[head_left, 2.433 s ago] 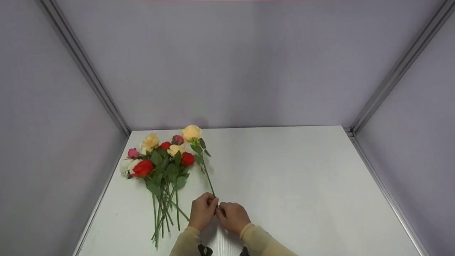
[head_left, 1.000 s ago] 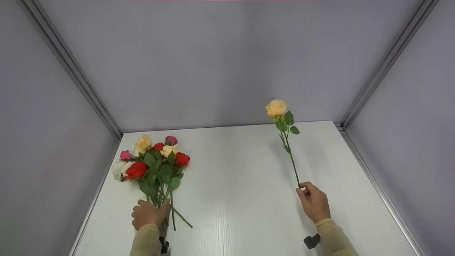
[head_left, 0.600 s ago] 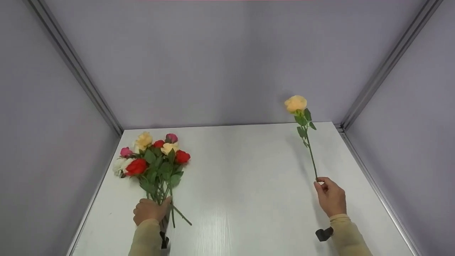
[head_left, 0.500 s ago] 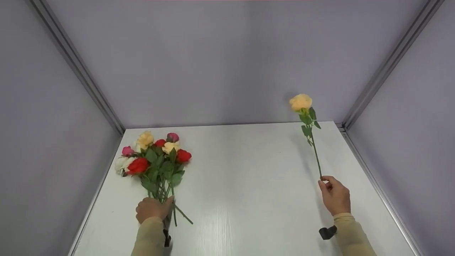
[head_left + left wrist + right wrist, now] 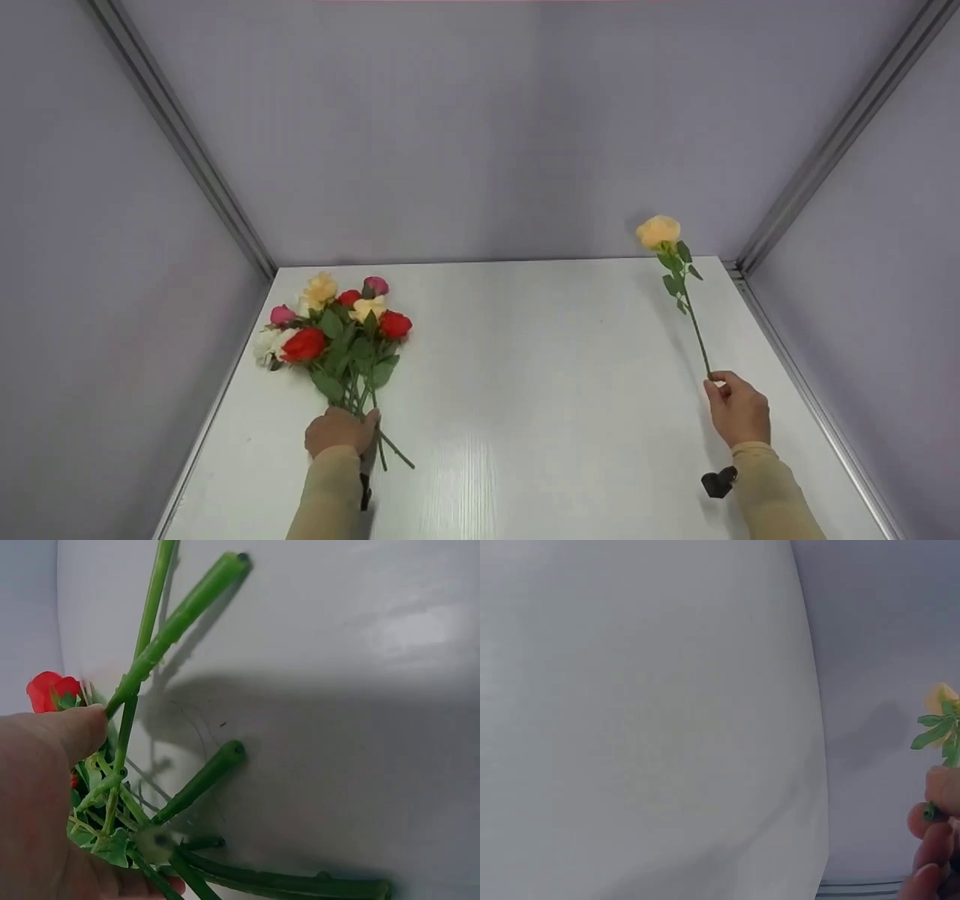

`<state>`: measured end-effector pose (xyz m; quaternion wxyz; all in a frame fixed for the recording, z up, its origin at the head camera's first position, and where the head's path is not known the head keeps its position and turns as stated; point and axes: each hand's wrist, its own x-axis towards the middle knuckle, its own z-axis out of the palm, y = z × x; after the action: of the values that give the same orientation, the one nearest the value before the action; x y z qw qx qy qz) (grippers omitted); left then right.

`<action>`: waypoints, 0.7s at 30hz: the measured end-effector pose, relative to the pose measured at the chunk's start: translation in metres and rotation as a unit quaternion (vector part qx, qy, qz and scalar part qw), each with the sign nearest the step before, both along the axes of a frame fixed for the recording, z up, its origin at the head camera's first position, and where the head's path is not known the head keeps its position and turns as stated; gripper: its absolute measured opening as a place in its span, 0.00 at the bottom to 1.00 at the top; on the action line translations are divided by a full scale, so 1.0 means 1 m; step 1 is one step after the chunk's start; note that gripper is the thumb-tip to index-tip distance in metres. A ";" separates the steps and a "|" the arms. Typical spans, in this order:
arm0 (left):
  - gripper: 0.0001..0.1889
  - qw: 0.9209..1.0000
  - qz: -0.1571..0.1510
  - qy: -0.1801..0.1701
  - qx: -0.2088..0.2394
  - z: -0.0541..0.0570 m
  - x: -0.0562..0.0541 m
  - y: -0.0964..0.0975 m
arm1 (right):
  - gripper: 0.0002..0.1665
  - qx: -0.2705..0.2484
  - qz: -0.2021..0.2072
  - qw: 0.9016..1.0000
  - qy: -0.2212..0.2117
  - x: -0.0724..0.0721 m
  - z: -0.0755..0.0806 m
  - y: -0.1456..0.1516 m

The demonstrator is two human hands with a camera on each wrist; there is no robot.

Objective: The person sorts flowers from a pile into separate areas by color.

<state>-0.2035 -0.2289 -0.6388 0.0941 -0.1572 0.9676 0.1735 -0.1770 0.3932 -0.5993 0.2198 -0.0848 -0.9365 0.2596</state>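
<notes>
My right hand (image 5: 739, 411) pinches a pale yellow rose (image 5: 658, 233) near the lower end of its thin stem. This rose tilts up over the right side of the table, its bloom overlapping the back wall. In the right wrist view, the cut stem end (image 5: 929, 811) pokes out between thumb and fingers. On the left, my left hand (image 5: 339, 430) grips the stems of a bunch of flowers (image 5: 345, 345), with red, yellow, pink and white blooms and green leaves. Several stem ends (image 5: 225, 754) spread out past the thumb in the left wrist view.
The white table (image 5: 525, 360) is enclosed by a grey back wall (image 5: 495, 135) and side walls, with metal rails (image 5: 832, 150) at the corners. A stem (image 5: 397, 450) of the bunch slants toward the table's middle.
Both hands were together on the yellow rose's stem at mid-table. My left hand has since moved left onto the bunch's stems; my right hand has carried the yellow rose to the right.
</notes>
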 end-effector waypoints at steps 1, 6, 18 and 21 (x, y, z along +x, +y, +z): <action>0.41 1.000 0.001 0.001 0.002 0.000 0.000 0.000 | 0.10 0.001 -0.002 1.000 -0.007 -0.001 -0.001 0.003; 0.37 1.000 0.004 0.003 0.005 0.000 -0.001 -0.001 | 0.12 0.000 -0.001 0.999 -0.038 -0.006 -0.007 0.016; 0.33 1.000 -0.002 0.012 -0.003 -0.005 -0.001 0.001 | 0.13 -0.001 -0.018 0.997 -0.079 -0.016 -0.023 0.028; 0.34 1.000 -0.008 0.013 -0.016 -0.004 -0.001 0.002 | 0.15 -0.007 -0.019 0.994 -0.105 -0.019 -0.026 0.029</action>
<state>-0.2046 -0.2273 -0.6432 0.0803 -0.1491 0.9727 0.1588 -0.1963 0.4223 -0.6249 0.1242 -0.1315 -0.9507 0.2517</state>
